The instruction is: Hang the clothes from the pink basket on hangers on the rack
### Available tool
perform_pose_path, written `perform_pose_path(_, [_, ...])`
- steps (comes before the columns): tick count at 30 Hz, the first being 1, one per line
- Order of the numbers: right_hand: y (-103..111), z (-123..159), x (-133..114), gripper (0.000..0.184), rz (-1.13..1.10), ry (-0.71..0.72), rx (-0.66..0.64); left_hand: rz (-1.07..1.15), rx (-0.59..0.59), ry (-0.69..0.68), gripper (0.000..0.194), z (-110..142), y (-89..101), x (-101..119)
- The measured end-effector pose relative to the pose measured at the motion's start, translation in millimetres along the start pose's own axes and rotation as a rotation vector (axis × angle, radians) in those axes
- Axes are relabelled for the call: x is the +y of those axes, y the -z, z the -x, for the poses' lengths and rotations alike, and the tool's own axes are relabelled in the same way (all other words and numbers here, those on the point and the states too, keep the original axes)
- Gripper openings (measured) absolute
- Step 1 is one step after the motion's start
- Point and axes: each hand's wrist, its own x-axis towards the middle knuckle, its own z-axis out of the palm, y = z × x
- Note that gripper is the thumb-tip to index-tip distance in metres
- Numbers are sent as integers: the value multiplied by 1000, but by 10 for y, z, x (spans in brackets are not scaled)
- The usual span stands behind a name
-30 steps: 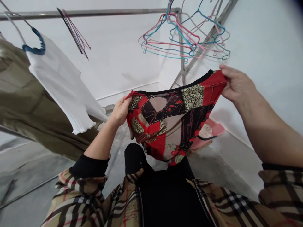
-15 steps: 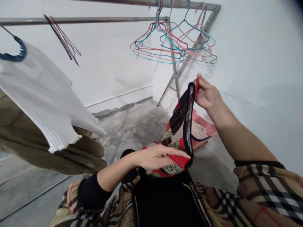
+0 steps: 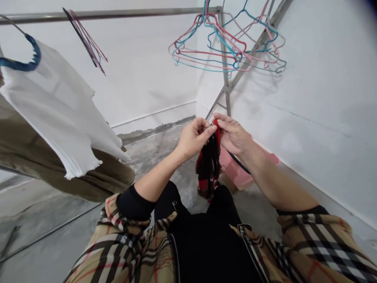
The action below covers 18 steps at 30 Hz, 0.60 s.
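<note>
While the two hands meet at the middle of the scene, the red-and-black patterned garment hangs bunched lengthwise below them, its lower end between the person's black-clad knees; the left hand pinches the gathered top between thumb and curled fingers; the right hand grips the red edge of the same top just beside it, thumb and fingertips closed on the cloth, the index finger lying straighter; to the right, partly behind the right forearm, a pink plastic basket sits low, near the white wall; on the far side, above the hands, hangs a cluster of pink, red and blue clothes hangers; at the far left a metal rail carries a few thin hangers seen edge-on; on the left a white ribbed-hem top hangs, dark blue at its upper end, with an olive-green garment behind it; nearest of all are the sleeves of a plaid jacket, pushed up the forearms; grey concrete floor stretches beneath.
</note>
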Motion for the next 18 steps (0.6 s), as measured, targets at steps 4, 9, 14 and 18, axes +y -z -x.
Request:
perform_pose_path(4, [111,88,223,30,189,95,62,106,116,9,31,-1,41,17])
perform_pose_path(9, [376,449,904,36,407,11,157,96,204,25,30,24,148,87])
perform_pose_path(14, [474,725,1521,56,475,-281,22,116,212,12,28,54,210,153])
perform_pose_path(18, [401,743,1724,54,415,-328,-86,138,199,46,27,79,217,184])
